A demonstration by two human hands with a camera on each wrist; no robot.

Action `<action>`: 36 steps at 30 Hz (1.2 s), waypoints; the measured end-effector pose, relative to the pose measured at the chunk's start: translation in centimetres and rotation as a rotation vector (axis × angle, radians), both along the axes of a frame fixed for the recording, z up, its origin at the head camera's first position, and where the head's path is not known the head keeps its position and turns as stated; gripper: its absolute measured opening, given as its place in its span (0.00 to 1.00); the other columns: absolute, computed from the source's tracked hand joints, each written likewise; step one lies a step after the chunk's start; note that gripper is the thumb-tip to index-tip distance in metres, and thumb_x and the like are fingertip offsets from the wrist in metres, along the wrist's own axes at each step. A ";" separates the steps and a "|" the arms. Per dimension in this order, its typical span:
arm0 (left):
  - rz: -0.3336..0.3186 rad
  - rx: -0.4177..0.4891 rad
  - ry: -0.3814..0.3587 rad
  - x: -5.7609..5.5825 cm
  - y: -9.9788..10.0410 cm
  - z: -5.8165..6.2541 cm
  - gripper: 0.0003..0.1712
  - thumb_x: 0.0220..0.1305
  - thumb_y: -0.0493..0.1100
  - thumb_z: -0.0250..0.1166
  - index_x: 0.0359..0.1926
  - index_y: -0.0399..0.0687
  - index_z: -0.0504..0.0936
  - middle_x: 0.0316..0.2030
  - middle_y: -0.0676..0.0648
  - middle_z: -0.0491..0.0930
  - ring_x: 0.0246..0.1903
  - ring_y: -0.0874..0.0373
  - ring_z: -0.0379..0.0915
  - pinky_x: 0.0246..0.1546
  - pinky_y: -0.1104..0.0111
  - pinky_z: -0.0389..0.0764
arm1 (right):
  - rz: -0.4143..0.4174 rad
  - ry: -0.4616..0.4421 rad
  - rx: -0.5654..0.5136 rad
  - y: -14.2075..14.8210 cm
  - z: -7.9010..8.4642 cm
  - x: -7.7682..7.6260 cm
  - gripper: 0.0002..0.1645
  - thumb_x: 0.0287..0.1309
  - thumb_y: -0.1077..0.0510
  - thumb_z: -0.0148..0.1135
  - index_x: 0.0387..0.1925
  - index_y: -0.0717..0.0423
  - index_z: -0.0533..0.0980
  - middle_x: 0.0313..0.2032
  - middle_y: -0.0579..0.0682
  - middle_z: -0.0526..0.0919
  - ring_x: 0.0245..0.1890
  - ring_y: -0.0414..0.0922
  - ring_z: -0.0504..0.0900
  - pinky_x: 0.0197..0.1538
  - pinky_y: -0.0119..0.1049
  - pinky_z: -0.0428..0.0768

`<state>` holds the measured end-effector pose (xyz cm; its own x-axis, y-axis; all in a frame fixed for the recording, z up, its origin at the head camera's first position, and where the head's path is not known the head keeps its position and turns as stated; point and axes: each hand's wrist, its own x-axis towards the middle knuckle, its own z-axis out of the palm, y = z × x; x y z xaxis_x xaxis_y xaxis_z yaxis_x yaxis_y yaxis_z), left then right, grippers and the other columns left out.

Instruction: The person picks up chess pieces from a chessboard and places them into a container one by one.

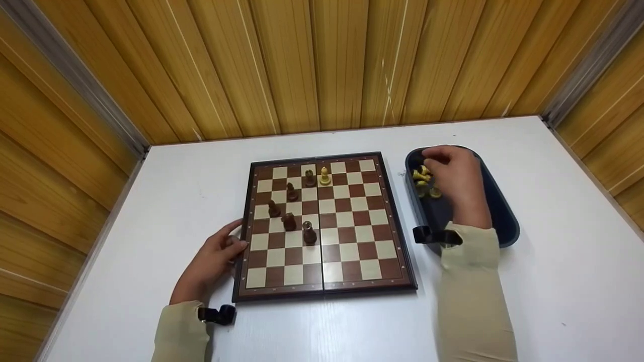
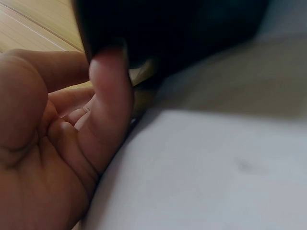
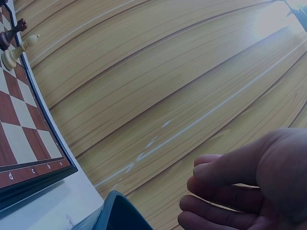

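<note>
My left hand (image 1: 214, 256) grips the left edge of a brown-and-cream chessboard (image 1: 352, 286); the left wrist view shows its fingers (image 2: 110, 91) against the board's dark edge. Several dark chess pieces (image 1: 309, 234) stand on the board's left half. One cream chess piece (image 1: 325, 176) stands near the far edge, beside a dark one. Over the far part of a dark blue tray (image 1: 509, 229) hovers my right hand (image 1: 458, 178), its fingers loosely bent and thumb close to them. No piece shows between them in the right wrist view. Cream chess pieces (image 1: 421, 173) lie in the tray below.
The board and tray sit on a white table (image 1: 563, 201), the tray just right of the board. Wood-patterned panels (image 1: 332, 65) rise behind the table and at both sides. Black camera straps (image 1: 437, 236) circle both wrists.
</note>
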<state>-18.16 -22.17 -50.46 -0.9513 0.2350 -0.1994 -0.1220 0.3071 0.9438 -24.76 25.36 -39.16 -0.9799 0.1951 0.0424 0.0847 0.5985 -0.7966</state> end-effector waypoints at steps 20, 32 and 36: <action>0.030 0.029 -0.035 0.1 0.2 0.1 0.35 0.70 0.39 0.58 0.74 0.52 0.57 0.33 0.47 0.76 0.26 0.59 0.75 0.23 0.65 0.81 | 0.061 0.024 0.041 -0.7 -0.1 -0.3 0.16 0.68 0.57 0.54 0.53 0.55 0.79 0.52 0.58 0.80 0.48 0.50 0.78 0.48 0.42 0.75; 0.025 -0.002 -0.013 0.0 0.2 0.1 0.34 0.69 0.40 0.59 0.73 0.53 0.58 0.33 0.45 0.76 0.26 0.59 0.75 0.24 0.65 0.81 | 0.083 0.019 0.014 -1.4 -0.1 -0.4 0.16 0.68 0.57 0.55 0.53 0.56 0.79 0.53 0.57 0.80 0.51 0.51 0.76 0.54 0.47 0.75; 0.037 -0.004 -0.022 -0.1 0.2 0.1 0.33 0.69 0.40 0.58 0.73 0.54 0.59 0.33 0.45 0.77 0.27 0.58 0.76 0.26 0.65 0.81 | 0.083 0.020 0.010 -1.8 -0.2 -0.5 0.16 0.68 0.57 0.55 0.53 0.55 0.79 0.53 0.56 0.81 0.50 0.50 0.77 0.52 0.45 0.76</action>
<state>-18.22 -21.96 -50.39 -0.9548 0.1988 -0.2212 -0.1541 0.3053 0.9397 -25.22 23.53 -39.36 -0.9916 0.1126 0.0638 0.0183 0.6106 -0.7918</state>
